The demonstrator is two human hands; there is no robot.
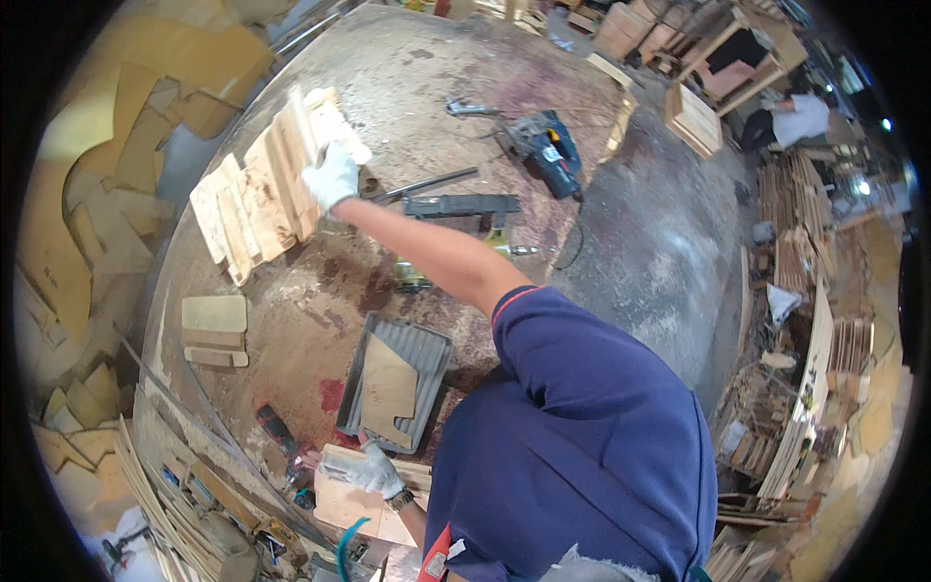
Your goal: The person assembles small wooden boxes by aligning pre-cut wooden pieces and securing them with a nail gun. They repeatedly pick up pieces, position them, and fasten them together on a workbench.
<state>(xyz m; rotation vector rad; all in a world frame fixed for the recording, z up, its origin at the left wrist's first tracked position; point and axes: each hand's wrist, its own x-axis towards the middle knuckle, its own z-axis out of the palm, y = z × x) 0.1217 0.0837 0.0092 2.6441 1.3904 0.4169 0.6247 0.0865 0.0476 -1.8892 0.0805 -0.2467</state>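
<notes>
Since the wooden pieces [254, 206] are overlapped unevenly near the upper left edge of the worktop [417, 63], they could be scattered if the narrow board [303, 124], clamped in the right hand [333, 177], is dragged; the pale board [339, 502] near the lower edge is touched by the left hand [373, 472], whose grip cannot be told, and could be slid off if bumped.
</notes>
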